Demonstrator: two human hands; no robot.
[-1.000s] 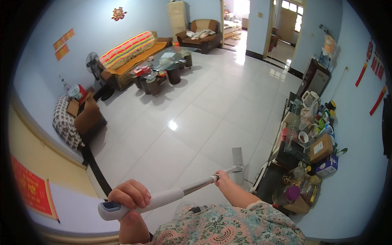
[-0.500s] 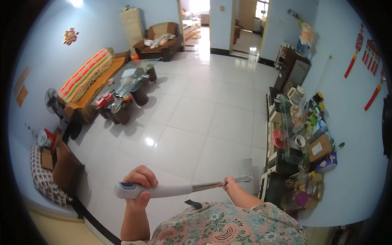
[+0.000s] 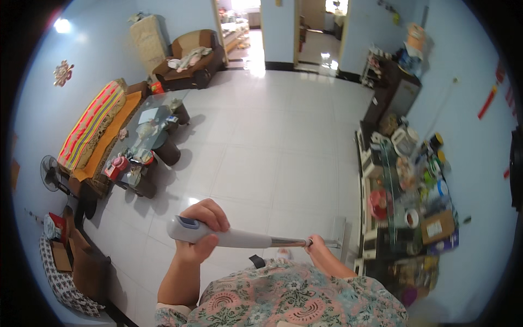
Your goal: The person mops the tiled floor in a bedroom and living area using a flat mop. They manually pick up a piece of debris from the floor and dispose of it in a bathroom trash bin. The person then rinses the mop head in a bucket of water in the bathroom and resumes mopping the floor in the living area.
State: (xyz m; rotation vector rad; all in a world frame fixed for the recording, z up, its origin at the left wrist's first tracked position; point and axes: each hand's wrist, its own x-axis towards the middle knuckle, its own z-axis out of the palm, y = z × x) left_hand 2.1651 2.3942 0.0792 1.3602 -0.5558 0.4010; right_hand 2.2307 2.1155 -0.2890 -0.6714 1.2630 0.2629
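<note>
My left hand (image 3: 200, 226) is closed around the grey handle end of a long mop (image 3: 239, 237), which lies almost level across my front. Further along, my right hand (image 3: 315, 246) grips the thin metal pole. The mop's flat grey head (image 3: 339, 231) rests on the white tiled floor (image 3: 272, 152) by the cabinet at my right. My floral sleeves fill the lower edge of the view.
A glass coffee table (image 3: 143, 143) with clutter stands left, beside a striped sofa (image 3: 90, 133) and a brown armchair (image 3: 188, 62). A standing fan (image 3: 52, 174) is far left. A low cabinet (image 3: 403, 196) crowded with several items lines the right wall. A doorway (image 3: 313, 32) opens ahead.
My view has swung right and forward, so the sofa and table slid toward the left. Both hands kept their grip on the mop, and its handle rose a little.
</note>
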